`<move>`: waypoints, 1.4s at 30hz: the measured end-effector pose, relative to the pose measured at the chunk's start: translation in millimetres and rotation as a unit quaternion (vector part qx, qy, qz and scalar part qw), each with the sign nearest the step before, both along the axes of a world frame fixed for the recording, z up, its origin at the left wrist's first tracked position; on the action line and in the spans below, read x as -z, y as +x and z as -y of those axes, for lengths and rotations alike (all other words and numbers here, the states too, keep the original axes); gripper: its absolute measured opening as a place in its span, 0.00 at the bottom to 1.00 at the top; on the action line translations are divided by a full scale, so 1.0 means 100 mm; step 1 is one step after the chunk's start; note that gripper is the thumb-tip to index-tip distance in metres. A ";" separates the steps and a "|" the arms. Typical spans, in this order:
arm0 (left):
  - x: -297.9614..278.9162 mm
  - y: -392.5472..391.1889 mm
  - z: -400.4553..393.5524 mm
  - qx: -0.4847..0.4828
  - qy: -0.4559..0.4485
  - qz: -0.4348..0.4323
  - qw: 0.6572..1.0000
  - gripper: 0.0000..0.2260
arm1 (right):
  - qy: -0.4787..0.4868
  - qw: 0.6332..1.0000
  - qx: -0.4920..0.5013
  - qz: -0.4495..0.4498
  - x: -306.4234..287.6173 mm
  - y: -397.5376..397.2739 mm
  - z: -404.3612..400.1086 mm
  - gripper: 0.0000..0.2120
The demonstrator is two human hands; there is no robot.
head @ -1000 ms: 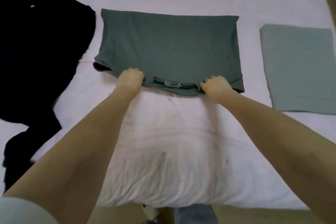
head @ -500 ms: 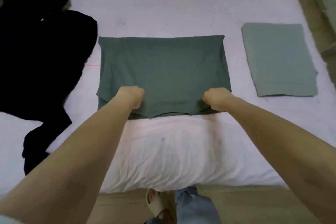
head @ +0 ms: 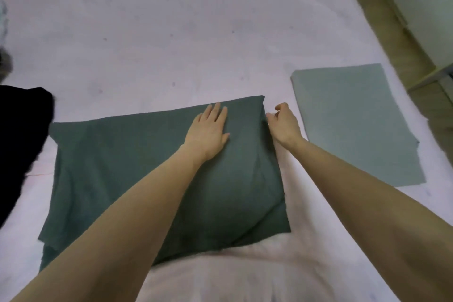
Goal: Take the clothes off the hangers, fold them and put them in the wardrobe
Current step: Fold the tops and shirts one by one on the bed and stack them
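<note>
Dark green garment (head: 137, 169) folded flat near the bed's (head: 171, 32) front edge, 2 hands at its right end.

The left hand (head: 208, 131) lay flat, fingers straight, pressing the garment's far right corner. The right hand (head: 284, 124) had its fingers curled at the garment's right edge; whether that grip pinched cloth I could not tell. A folded pale green garment (head: 353, 125) lay by the bed's right edge, black clothes (head: 19, 135) at its left edge.

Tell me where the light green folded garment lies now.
In the head view, the light green folded garment lies flat on the bed, right of the dark green garment and beyond the right hand.
</note>
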State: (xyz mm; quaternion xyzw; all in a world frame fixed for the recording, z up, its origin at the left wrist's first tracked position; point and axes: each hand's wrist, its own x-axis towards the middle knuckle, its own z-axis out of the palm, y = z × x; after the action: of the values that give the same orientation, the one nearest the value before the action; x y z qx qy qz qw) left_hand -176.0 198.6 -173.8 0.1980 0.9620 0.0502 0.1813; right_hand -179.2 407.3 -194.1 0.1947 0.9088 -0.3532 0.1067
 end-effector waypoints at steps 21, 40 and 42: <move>0.84 -0.20 0.45 -0.048 -0.070 -0.068 0.994 0.36 | 0.252 0.909 -0.318 -0.099 0.72 -0.27 0.53 0.30; 0.39 -0.43 3.39 -0.214 0.095 -0.068 0.970 0.14 | 0.234 0.904 -0.355 -0.040 0.66 0.11 3.53 0.35; 0.40 -0.37 3.44 -0.299 0.172 -0.057 0.937 0.12 | 0.234 0.907 -0.347 -0.041 0.65 0.13 3.57 0.35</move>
State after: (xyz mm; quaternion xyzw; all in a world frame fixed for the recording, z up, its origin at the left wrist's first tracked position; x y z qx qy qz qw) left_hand -213.2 -145.0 -214.3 -0.0679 0.9621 0.2558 0.0654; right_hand -166.5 50.7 -258.9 -0.1279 0.9793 -0.0785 0.1360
